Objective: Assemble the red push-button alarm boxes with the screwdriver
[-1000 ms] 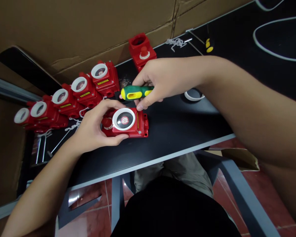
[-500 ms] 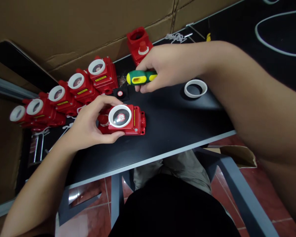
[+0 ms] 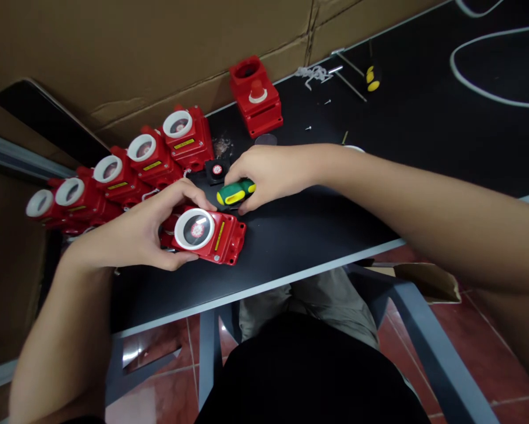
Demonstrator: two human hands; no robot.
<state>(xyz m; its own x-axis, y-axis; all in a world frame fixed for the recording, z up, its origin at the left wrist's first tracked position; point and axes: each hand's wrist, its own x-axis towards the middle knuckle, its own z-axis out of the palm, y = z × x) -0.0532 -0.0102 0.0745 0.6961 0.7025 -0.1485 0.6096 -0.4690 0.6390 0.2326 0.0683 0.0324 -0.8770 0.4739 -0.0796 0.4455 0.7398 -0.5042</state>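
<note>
Left hand (image 3: 147, 232) clasping a red box (image 3: 223, 240), right hand (image 3: 275, 172) gripping a green-and-yellow handle (image 3: 236, 193)

From here I'm seeing the red box sitting slightly askew near the front edge of the black table (image 3: 317, 221), its white ring (image 3: 194, 229) facing up. The left hand is closing around one end, thumb and fingers pressing opposite sides. Just beyond the box, the right hand is curling its fingers round the handle; I can't tell whether that is touching the table. A small black square piece (image 3: 217, 171) is lying close by, and a row of similar red units (image 3: 193, 138) is standing behind the left hand.
</note>
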